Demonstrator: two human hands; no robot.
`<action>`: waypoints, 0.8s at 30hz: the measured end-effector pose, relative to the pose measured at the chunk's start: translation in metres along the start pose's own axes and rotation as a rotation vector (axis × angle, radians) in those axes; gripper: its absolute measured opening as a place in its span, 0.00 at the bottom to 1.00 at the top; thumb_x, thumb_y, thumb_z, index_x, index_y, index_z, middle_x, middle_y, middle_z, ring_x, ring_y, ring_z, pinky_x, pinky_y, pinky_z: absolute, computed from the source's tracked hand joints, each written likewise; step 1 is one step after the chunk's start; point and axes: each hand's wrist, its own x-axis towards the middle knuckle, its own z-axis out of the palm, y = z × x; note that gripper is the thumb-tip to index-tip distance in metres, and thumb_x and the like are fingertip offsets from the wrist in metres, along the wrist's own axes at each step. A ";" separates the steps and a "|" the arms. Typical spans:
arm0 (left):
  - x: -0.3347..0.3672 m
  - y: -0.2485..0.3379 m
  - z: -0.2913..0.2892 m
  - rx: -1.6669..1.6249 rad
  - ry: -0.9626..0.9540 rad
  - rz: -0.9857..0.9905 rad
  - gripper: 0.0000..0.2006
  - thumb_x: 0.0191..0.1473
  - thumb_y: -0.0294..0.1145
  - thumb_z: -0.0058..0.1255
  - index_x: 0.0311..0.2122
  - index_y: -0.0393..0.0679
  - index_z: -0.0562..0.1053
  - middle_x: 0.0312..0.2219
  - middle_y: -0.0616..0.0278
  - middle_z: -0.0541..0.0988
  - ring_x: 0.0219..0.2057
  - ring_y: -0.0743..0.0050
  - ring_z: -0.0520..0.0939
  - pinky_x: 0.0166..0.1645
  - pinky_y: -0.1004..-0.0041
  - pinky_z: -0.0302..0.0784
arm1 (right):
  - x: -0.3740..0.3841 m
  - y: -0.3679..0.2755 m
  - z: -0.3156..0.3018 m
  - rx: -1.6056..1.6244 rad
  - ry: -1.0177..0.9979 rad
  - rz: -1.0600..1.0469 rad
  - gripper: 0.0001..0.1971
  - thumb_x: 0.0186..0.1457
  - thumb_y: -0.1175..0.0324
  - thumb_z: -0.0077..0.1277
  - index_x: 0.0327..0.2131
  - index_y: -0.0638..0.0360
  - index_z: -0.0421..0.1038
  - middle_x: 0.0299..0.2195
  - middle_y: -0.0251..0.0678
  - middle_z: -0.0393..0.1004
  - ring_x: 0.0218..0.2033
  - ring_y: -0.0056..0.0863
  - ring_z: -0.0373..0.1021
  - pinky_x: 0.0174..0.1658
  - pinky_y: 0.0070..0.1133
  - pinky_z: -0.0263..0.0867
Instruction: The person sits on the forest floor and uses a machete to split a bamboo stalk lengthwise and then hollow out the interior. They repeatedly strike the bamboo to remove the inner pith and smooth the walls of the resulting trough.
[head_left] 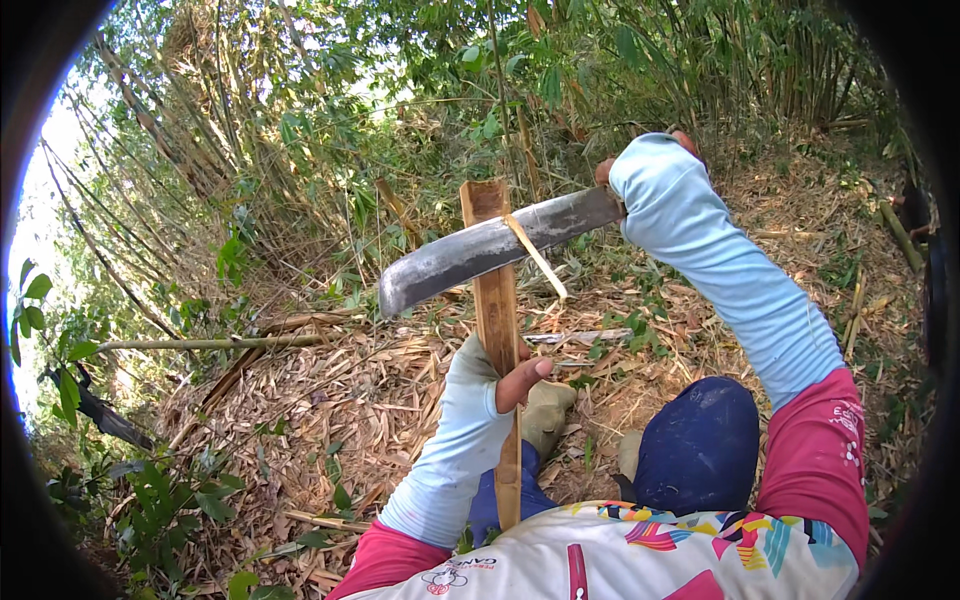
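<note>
My left hand [522,383] is wrapped round a split bamboo piece [497,310] and holds it upright, its lower end close to my body. Up at the right, my right hand [645,165] is closed on the handle end of a machete, the handle itself mostly hidden by the hand and the pale blue sleeve. The broad, dark grey machete blade [450,262] lies across the front of the bamboo near its top, curved tip to the left. A thin pale sliver [535,256] hangs over the blade beside the bamboo.
Dry bamboo leaves [300,400] cover the ground. A thin pole [215,343] lies at the left, with leafy plants [170,510] below it. Dense bamboo stems [780,60] stand behind. My boot [548,415] and blue-clad knee [700,445] are close below my hands.
</note>
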 end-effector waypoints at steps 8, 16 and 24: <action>0.008 0.001 -0.014 0.247 -0.223 0.053 0.27 0.46 0.30 0.64 0.52 0.40 0.70 0.35 0.65 0.77 0.34 0.75 0.76 0.41 0.72 0.73 | -0.055 -0.048 0.050 0.034 -0.221 -0.229 0.08 0.51 0.64 0.50 0.35 0.50 0.77 0.22 0.36 0.74 0.28 0.36 0.73 0.49 0.45 0.64; -0.028 0.021 0.009 -0.010 -0.139 0.066 0.14 0.45 0.30 0.66 0.31 0.42 0.70 0.19 0.69 0.73 0.18 0.83 0.72 0.23 0.80 0.67 | -0.015 0.004 0.008 0.441 0.325 0.045 0.12 0.44 0.79 0.59 0.36 0.63 0.73 0.26 0.42 0.76 0.24 0.29 0.73 0.28 0.25 0.71; -0.027 0.020 0.002 -0.115 -0.127 0.048 0.16 0.43 0.30 0.68 0.33 0.42 0.70 0.22 0.71 0.73 0.24 0.83 0.73 0.28 0.79 0.68 | -0.051 -0.002 0.079 0.749 -0.071 0.297 0.13 0.49 0.66 0.61 0.37 0.56 0.71 0.26 0.32 0.74 0.28 0.22 0.68 0.34 0.22 0.65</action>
